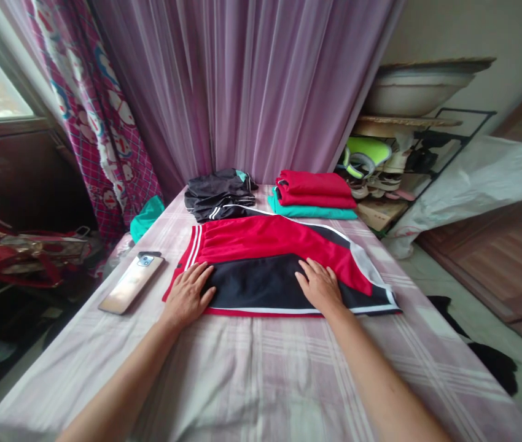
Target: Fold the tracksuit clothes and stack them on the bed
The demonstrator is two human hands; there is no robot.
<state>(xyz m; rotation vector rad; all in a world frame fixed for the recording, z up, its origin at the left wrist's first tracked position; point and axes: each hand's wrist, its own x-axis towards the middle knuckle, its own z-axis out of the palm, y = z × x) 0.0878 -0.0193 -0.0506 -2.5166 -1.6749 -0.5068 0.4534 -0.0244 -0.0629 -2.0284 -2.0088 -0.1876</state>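
Note:
A pair of red and black sports shorts (261,245) with white trim lies flat and folded across a table covered in a pink checked cloth (252,374). My left hand (188,293) rests palm down on the shorts' left end, fingers spread. My right hand (319,285) presses flat on the black panel toward the right. Neither hand grips anything.
A phone (131,282) lies face up left of the shorts. Behind them sit a dark folded garment pile (219,193) and a stack of red and teal folded clothes (316,193). A shoe rack (390,166) and white plastic bag (468,184) stand to the right; curtains hang behind.

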